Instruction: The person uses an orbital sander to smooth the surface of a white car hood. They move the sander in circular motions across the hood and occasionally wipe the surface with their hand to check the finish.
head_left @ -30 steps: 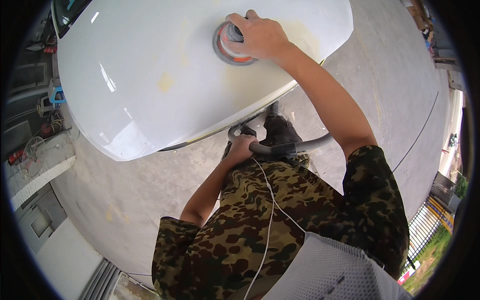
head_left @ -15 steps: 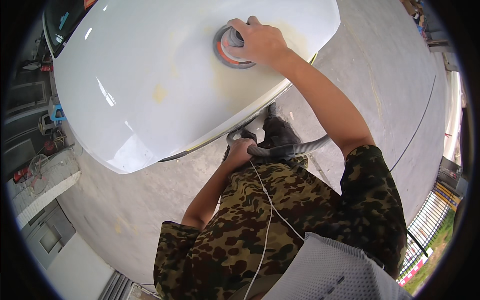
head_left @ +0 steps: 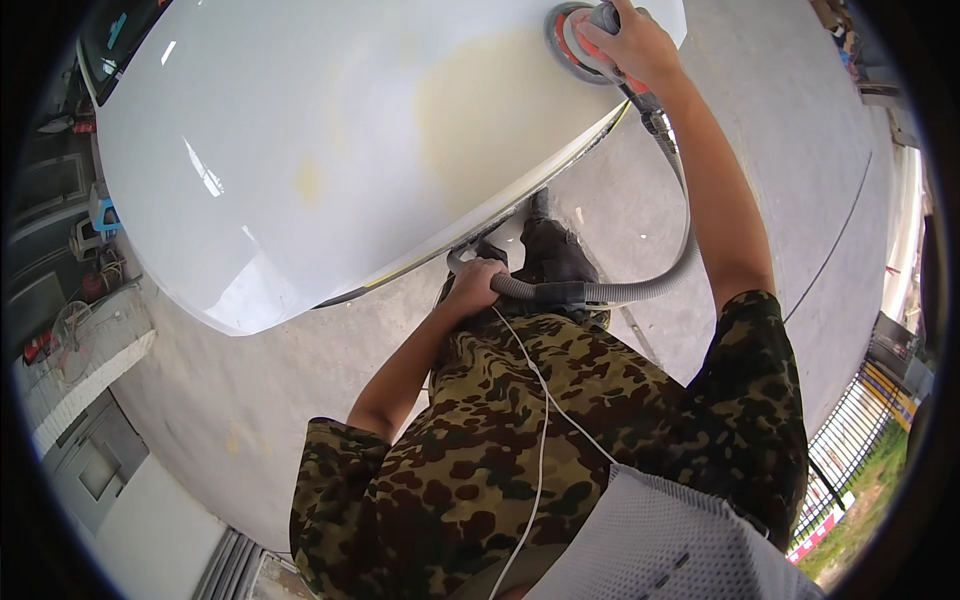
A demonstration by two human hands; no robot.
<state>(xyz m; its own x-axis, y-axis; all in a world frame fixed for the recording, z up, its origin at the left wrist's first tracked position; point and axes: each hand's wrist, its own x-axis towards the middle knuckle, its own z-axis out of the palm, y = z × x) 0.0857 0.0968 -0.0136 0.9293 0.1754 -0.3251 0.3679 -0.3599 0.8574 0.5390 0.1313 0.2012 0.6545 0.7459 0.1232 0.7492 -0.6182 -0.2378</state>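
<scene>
My right hand (head_left: 637, 45) grips the top of an orbital sander (head_left: 572, 42), a round tool in grey and red. Its pad lies against the white car hood (head_left: 280, 110), close to the hood's right end. A ribbed grey hose (head_left: 655, 290) hangs from the sander and loops down across my waist. My left hand (head_left: 478, 285) is closed around that hose, just off the hood's near edge. Beige patches (head_left: 480, 110) show in the white surface left of the sander, with a smaller yellowish spot (head_left: 308, 183) further left.
Yellow and dark strips (head_left: 400, 268) run along the hood's near edge. A fan (head_left: 73, 325) stands on a ledge at the left, near a blue and white stool (head_left: 103, 210). A thin dark cable (head_left: 835, 245) lies on the concrete floor (head_left: 760, 130). A white cord (head_left: 545, 400) hangs down my front.
My right hand and the sander have moved right and farther away, from the beige patch to the hood's right end. More hose shows at the right. My left hand keeps its hold.
</scene>
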